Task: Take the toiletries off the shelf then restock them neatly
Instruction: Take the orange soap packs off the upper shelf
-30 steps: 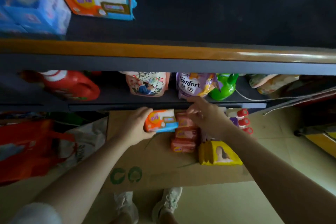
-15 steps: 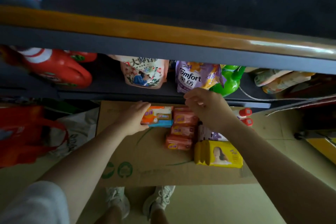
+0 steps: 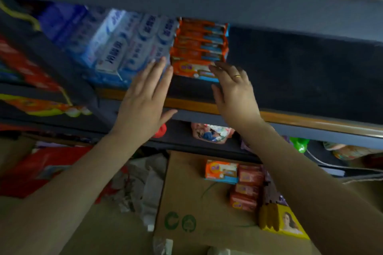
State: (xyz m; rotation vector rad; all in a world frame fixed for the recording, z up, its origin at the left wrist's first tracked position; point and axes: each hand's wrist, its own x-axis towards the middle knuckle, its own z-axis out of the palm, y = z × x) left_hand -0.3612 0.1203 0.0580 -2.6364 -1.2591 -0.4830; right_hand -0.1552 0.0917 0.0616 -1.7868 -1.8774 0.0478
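Head view shows both our hands raised to the dark grey metal shelf with the orange front edge (image 3: 310, 122). Our left hand (image 3: 143, 97) is spread flat with straight fingers, near the left side of the stack of orange and blue soap packs (image 3: 200, 47) on that shelf; we cannot tell if it touches the front pack. Our right hand (image 3: 234, 89), with a gold ring, has relaxed fingers whose tips lie on the right corner of the front pack, and it holds nothing. Just beside the stack, on its left, stand the white and blue tissue packs (image 3: 128, 47). The right part of the shelf looks dark and we see no goods there.

We judge the task is only partly done. Below, on the flat brown cardboard sheet (image 3: 186, 203), several toiletries wait: one orange soap pack with a blue edge (image 3: 220, 171), a row of red-pink soap bars (image 3: 246, 188) and a yellow box with a printed portrait (image 3: 284, 223). These remain to be put on the shelf.
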